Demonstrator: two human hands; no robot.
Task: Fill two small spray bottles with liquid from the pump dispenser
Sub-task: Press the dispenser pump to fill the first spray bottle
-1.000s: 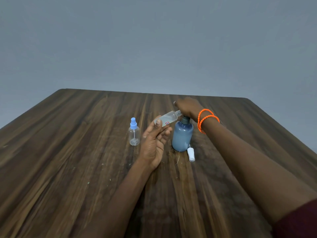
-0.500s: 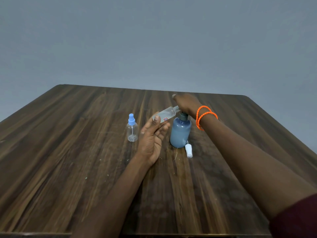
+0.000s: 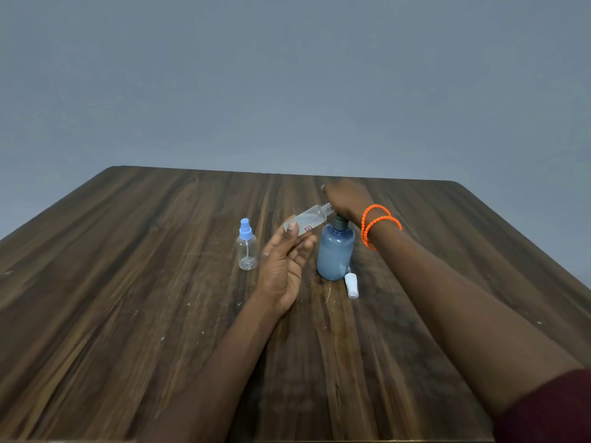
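Observation:
A blue pump dispenser [image 3: 335, 252] stands mid-table. My right hand [image 3: 347, 199] rests on top of its pump head, covering the nozzle. My left hand [image 3: 284, 263] holds a small clear spray bottle [image 3: 309, 220] without its cap, tilted with its open neck up against the pump's spout. This bottle has a small red-edged label and holds some clear liquid. A second small clear bottle with a blue spray top [image 3: 247, 246] stands upright to the left, apart from my hands. A white spray cap [image 3: 351, 285] lies on the table beside the dispenser's base.
The dark wooden table [image 3: 128, 298] runs to a far edge against a plain grey wall. Two orange bead bracelets [image 3: 375, 223] sit on my right wrist. Small pale specks dot the wood near the front.
My hands, the tilted bottle and the dispenser keep the same pose throughout. Only the head camera has shifted, so everything sits slightly higher in the frame.

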